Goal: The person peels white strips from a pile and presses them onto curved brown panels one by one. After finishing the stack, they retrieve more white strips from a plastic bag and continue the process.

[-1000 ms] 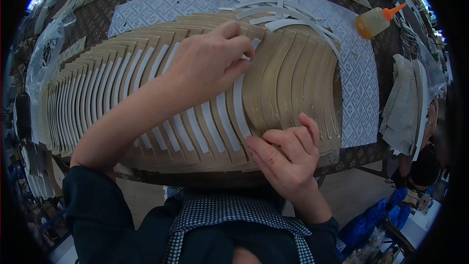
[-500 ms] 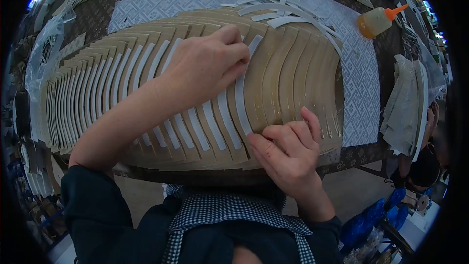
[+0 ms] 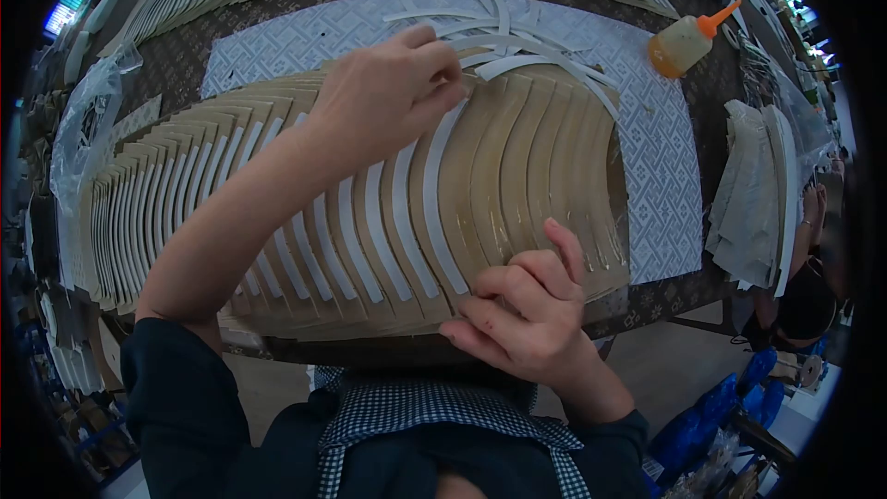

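Fingertips (image 3: 467, 328) of the right hand (image 3: 531, 314), low in the frame just right of centre, are curled close together at the near edge of the fan of tan curved pieces (image 3: 545, 157). They bear on the lower end of the white strip (image 3: 430, 194); whether they pinch it or only press cannot be told. That strip runs up the middle of the frame along one tan piece, next to the pieces already striped (image 3: 305, 231) at lower left. At its upper end the left hand (image 3: 388, 92) reaches in from the lower left, thumb and fingers pinched together on the strip's tip.

The step looks like laying this strip onto its piece, both ends held. Seating it would call for following the curve and pressing along the length, with bare tan pieces waiting to the right.

Farther up lie loose white strips (image 3: 499, 28) on the patterned mat (image 3: 665, 185), and a glue bottle (image 3: 679, 42) sits at upper right.
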`<state>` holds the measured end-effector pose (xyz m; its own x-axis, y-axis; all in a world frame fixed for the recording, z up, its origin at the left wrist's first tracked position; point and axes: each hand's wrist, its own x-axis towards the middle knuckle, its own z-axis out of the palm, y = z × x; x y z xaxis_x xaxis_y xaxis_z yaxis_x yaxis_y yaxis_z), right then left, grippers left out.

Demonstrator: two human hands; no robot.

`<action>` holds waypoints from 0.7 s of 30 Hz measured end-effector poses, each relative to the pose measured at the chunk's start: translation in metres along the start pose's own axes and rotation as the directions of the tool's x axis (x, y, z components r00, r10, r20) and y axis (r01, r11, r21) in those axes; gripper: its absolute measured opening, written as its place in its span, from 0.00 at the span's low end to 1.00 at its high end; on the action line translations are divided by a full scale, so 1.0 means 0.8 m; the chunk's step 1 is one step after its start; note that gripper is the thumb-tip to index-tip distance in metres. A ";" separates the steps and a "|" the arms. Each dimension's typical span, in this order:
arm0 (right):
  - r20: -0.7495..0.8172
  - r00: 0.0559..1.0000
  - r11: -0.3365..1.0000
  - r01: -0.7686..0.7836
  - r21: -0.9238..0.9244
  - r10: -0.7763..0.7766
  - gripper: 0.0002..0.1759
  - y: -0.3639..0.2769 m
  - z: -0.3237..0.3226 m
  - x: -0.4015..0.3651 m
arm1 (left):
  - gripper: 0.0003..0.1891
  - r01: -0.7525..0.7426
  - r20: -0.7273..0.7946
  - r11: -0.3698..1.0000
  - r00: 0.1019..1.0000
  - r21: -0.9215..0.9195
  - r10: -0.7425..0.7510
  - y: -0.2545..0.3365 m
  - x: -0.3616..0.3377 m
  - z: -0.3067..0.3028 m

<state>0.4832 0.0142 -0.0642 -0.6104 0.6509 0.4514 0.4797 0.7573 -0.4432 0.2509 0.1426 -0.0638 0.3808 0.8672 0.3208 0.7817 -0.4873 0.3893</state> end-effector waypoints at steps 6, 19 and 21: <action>-0.088 0.994 0.998 -0.069 -0.005 0.068 0.11 0.005 -0.011 -0.010 | 0.14 -0.050 0.024 0.994 0.999 0.094 0.048 0.005 0.048 0.031; -0.202 0.969 0.989 -0.133 0.065 0.143 0.09 0.014 -0.016 -0.028 | 0.10 0.072 -0.038 0.993 0.997 0.099 -0.068 0.009 0.094 -0.007; -0.224 0.961 0.987 -0.151 0.052 0.159 0.12 0.016 -0.022 -0.030 | 0.09 0.112 -0.017 0.994 0.994 -0.002 -0.112 0.010 0.084 -0.023</action>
<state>0.5151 0.0089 -0.0669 -0.3692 0.7582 0.5374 0.5327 0.6465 -0.5462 0.2736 0.1948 -0.0233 0.2828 0.9144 0.2897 0.8184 -0.3875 0.4243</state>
